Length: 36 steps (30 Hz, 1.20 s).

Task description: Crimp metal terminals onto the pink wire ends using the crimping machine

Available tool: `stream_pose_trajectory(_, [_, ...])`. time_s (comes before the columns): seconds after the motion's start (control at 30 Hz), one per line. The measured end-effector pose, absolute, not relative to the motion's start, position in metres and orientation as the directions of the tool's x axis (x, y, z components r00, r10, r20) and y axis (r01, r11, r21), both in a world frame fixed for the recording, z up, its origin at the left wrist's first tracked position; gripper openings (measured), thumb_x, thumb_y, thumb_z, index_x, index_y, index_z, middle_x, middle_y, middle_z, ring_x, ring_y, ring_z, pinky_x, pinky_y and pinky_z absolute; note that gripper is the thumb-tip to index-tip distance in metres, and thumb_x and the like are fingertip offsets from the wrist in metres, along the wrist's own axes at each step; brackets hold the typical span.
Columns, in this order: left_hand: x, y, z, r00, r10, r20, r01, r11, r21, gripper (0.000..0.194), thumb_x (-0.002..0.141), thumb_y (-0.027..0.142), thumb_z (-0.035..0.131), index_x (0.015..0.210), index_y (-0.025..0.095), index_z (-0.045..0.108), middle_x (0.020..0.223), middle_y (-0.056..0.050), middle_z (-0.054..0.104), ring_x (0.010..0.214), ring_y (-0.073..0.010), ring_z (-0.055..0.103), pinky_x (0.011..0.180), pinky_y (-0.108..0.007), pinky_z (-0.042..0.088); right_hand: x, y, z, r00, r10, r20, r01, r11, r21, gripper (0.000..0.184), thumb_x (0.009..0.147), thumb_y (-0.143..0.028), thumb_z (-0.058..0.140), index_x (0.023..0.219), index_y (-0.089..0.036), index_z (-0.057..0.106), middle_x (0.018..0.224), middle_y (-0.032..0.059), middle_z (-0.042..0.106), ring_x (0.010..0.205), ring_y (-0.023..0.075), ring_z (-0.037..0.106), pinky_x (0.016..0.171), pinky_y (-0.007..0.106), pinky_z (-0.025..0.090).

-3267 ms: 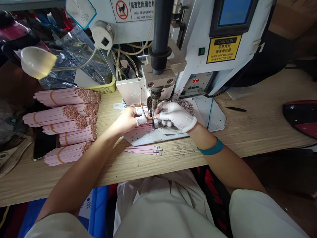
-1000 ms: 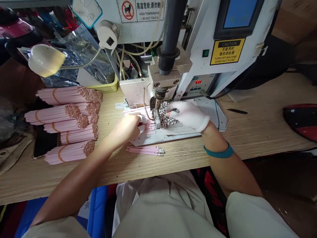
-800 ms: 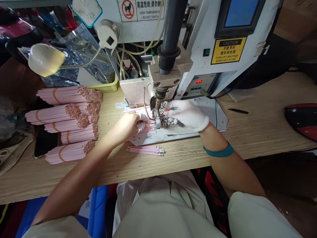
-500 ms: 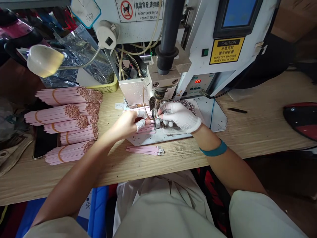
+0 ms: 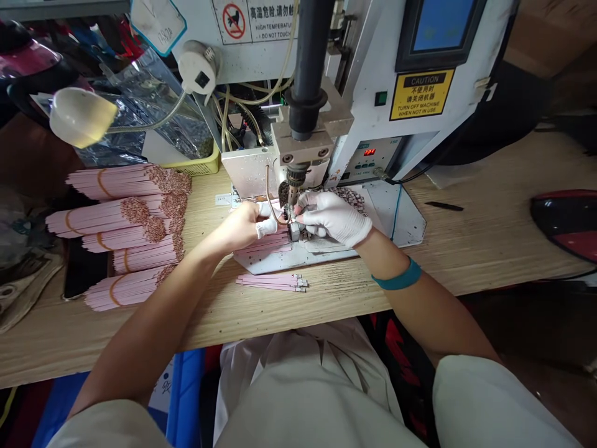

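Observation:
My left hand (image 5: 245, 225), with white covers on thumb and finger, is closed in a pinch on a pink flat cable just left of the soldering tip (image 5: 295, 198). Opposite it, my right hand (image 5: 338, 218) in a white glove has its fingertips pinched together close by the tip and a small metal block (image 5: 295, 232); the small piece between them is too hidden to make out. Loose pink flat cables (image 5: 268, 242) lie on the machine's white base plate under my left hand. Several pink cables with metal connectors (image 5: 270, 283) rest on the table in front.
Banded bundles of pink cables (image 5: 121, 239) are stacked at left, near a yellow basket (image 5: 198, 167) and a lamp (image 5: 84, 117). Many small connectors (image 5: 347, 198) lie behind my right hand. A black stick (image 5: 444, 206) and a red-black object (image 5: 566, 224) are at right.
The view has shifted slightly. My left hand has edged up toward the soldering tip, its pinch tighter to the cable. My right hand stays at about the same place beside the tip.

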<state>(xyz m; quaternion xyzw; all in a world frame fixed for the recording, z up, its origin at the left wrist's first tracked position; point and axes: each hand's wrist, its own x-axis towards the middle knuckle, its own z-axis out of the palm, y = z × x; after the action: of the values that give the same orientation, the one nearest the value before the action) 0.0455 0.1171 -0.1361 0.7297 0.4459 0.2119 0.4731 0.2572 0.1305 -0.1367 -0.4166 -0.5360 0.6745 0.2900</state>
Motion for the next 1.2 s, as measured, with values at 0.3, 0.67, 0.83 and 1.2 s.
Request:
stream_pose_trajectory(0.3, [0.046, 0.118, -0.135, 0.508, 0.853, -0.119, 0.441, -0.139, 0.887, 0.018, 0.076, 0.030, 0.057, 0.072, 0.013, 0.057, 0.069, 0.001, 0.052, 0.066, -0.0118, 0.047, 0.064, -0.024, 0.039, 0.258, 0.132, -0.133, -0.494, 0.816, -0.300, 0.050, -0.317, -0.947, 0.014, 0.071, -0.004, 0.062, 0.075, -0.015, 0.054, 0.055, -0.0031, 0.049, 0.039, 0.0047, 0.040, 0.031, 0.015, 0.021])
stream_pose_trajectory(0.67, [0.051, 0.117, -0.130, 0.470, 0.872, -0.136, 0.431, -0.092, 0.898, 0.017, 0.073, 0.028, 0.059, 0.066, 0.013, 0.056, 0.064, 0.003, 0.049, 0.062, -0.0089, 0.041, 0.059, -0.022, 0.033, 0.258, 0.133, -0.135, -0.500, 0.818, -0.286, 0.036, -0.310, -0.950, 0.014, 0.071, -0.006, 0.064, 0.076, -0.015, 0.054, 0.052, -0.0039, 0.046, 0.038, 0.0050, 0.037, 0.032, 0.016, 0.020])
stream_pose_trajectory(0.83, [0.051, 0.117, -0.131, 0.440, 0.885, -0.151, 0.409, -0.048, 0.911, 0.017, 0.069, 0.029, 0.062, 0.068, 0.013, 0.061, 0.066, 0.002, 0.055, 0.063, -0.0103, 0.047, 0.062, -0.023, 0.038, 0.259, 0.133, -0.134, -0.506, 0.809, -0.299, 0.045, -0.321, -0.946, 0.017, 0.071, -0.006, 0.066, 0.077, -0.015, 0.054, 0.056, -0.0032, 0.048, 0.040, 0.0048, 0.039, 0.032, 0.016, 0.021])
stream_pose_trajectory(1.2, [0.047, 0.115, -0.128, 0.398, 0.911, -0.105, 0.415, -0.077, 0.906, 0.016, 0.068, 0.027, 0.064, 0.071, 0.012, 0.068, 0.071, -0.002, 0.064, 0.063, -0.0116, 0.052, 0.058, -0.022, 0.040, 0.268, 0.135, -0.129, -0.446, 0.879, -0.172, 0.172, -0.104, -0.980, 0.010, 0.075, -0.014, 0.064, 0.082, -0.016, 0.057, 0.063, -0.0014, 0.054, 0.045, 0.0073, 0.044, 0.037, 0.020, 0.029])
